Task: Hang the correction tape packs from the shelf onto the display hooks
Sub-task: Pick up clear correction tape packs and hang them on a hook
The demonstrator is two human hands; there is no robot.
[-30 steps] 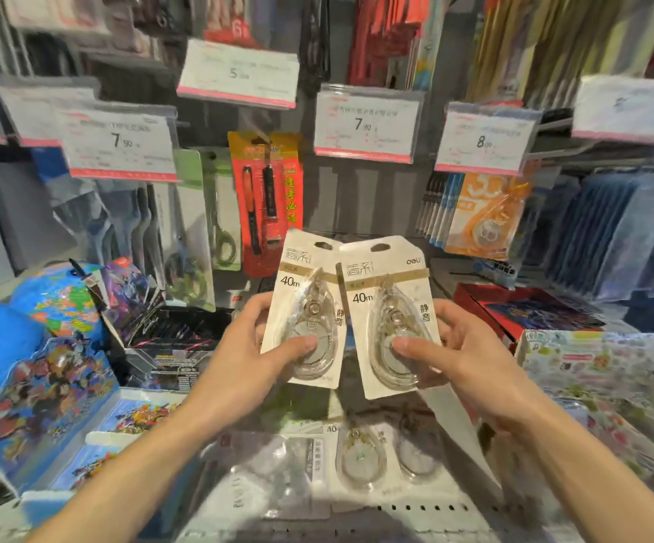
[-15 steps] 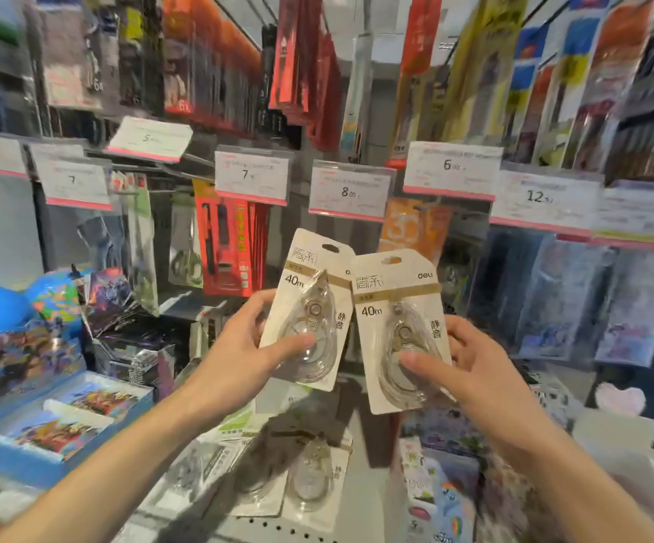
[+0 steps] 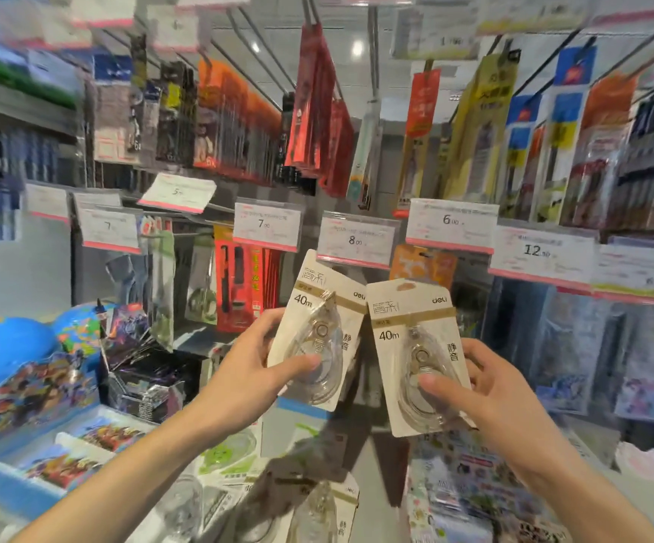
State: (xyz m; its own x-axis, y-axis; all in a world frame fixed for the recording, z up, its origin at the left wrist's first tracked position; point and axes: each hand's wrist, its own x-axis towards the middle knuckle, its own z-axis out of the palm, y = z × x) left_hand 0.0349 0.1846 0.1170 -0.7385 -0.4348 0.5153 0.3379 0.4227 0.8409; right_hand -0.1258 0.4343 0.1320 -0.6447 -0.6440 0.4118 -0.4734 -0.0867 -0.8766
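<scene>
Two correction tape packs, the left pack (image 3: 319, 331) and the right pack (image 3: 419, 356), are raised below the price tags (image 3: 358, 239), each pinched by the left hand (image 3: 249, 376) and right hand (image 3: 486, 393). The hook itself appears hidden; a misaligned hang hole could drop a pack onto the shelf (image 3: 380, 480).

Two bare forearms enter from the lower corners of the frame, no sleeve showing on either up to the bottom edge. The left hand (image 3: 248, 370) and right hand (image 3: 490, 397), near the frame's middle, wear no glove, ring, watch or band. The thumbnails that show are short and unpainted.
</scene>
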